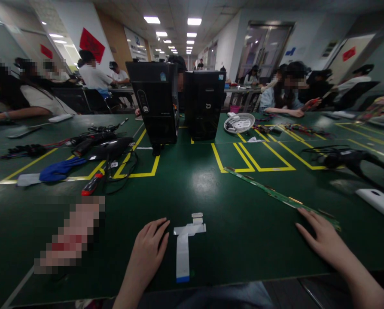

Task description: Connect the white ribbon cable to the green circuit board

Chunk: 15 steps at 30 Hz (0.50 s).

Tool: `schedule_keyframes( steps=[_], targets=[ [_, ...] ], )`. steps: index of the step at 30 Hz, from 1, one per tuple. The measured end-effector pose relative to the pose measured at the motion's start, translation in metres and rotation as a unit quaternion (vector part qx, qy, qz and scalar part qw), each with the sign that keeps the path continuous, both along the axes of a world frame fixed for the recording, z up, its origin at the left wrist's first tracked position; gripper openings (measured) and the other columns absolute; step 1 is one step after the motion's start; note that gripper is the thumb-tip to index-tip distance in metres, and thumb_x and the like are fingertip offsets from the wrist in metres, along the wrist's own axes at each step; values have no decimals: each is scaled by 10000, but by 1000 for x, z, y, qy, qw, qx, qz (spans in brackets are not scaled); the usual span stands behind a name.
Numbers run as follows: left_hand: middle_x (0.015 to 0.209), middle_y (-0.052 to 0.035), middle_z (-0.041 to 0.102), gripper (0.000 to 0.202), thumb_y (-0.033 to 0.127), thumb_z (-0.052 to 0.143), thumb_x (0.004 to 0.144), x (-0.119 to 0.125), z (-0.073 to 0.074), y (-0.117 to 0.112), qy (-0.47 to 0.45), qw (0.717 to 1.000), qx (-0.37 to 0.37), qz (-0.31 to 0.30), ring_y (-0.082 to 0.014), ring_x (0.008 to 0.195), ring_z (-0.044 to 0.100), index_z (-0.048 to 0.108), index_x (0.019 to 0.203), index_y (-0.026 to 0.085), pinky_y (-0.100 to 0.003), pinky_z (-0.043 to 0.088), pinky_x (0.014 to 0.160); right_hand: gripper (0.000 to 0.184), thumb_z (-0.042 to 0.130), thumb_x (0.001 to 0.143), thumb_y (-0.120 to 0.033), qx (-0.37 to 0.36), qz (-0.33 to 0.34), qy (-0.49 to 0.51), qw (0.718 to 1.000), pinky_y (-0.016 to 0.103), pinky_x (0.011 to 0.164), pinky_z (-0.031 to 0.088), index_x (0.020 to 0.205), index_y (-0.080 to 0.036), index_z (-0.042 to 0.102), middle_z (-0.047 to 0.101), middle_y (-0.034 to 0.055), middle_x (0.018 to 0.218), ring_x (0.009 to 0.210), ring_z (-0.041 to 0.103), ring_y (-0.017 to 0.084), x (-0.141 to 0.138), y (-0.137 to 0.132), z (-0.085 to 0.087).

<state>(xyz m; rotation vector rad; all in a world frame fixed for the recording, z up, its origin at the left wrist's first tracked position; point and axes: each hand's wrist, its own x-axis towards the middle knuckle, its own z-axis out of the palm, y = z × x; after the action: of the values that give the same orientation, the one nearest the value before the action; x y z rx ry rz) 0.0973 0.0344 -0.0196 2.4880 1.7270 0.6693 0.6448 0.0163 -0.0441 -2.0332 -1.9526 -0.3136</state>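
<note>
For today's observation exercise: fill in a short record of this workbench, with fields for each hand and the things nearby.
Surface: green table, yellow markings
Left hand: open, flat, just left of the white ribbon cable
Right hand: open, palm down, at the near end of the green circuit strip
Behind: two black computer towers, upright; white fan grille to their right
</note>
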Motion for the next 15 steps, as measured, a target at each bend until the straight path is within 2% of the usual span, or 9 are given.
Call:
schedule_keyframes(
  steps=[3,7,11,15],
  targets=[
    [1238,-110,613,340,276,447,959,0,0,0,-1,1000,1,-1,-283,1138,558,614,1234,167,-500,481,957,632,338,908,-569,-19,81,23,996,520,1020,439,1313,-125,536,587,185,1275,1213,531,315,-37,12,8],
    [1234,-102,615,335,272,454,956,-1,-1,0,-4,1000,5,-1,-277,1138,558,613,1235,176,-493,477,965,578,381,929,-512,-65,161,39,984,506,1068,408,1339,-130,525,523,158,1377,1294,460,293,-95,30,23],
    [1240,-102,612,333,261,453,957,0,-1,0,-7,1000,2,1,-277,1141,554,613,1235,173,-493,476,964,568,396,944,-488,-140,221,52,964,501,1114,357,1393,-152,481,435,123,1466,1380,350,277,-155,44,42],
    [1239,-95,612,329,254,456,955,2,0,-1,-12,1000,3,2,-273,1142,552,608,1239,186,-493,472,967,619,398,943,-532,-191,270,58,942,495,1141,314,1438,-162,430,370,103,1512,1420,270,271,-197,48,54]
  ],
)
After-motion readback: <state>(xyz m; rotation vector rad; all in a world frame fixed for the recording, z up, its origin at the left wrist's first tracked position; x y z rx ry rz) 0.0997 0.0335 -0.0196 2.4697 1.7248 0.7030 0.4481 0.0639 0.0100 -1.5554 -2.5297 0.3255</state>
